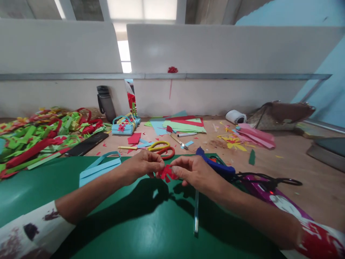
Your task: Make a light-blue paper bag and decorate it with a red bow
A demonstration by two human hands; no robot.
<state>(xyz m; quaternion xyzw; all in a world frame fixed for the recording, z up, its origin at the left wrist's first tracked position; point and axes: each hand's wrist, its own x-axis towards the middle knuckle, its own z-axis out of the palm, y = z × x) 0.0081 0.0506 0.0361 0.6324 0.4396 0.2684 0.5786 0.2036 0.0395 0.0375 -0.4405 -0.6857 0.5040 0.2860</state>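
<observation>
A red paper flower [167,173] is pinched between both hands above the green mat [134,230]. My left hand [147,163] grips its left side with thumb and fingertips. On the other side, my right hand [192,171] is closed on its right edge. Just behind the hands lie scissors [169,153] with one yellow and one red handle. A blue glue gun [215,163] sits beside my right hand, partly hidden by it, and a clear glue stick [196,216] lies below. To the left rests a light blue paper bag [100,171] with a handle.
A heap of green and red paper strips [54,136] covers the left, near a black phone [86,144] and a grey bottle [106,104]. Coloured paper sheets [185,125] and a white marker [187,134] lie behind. A purple case [280,198] with black cable [258,175] is at right.
</observation>
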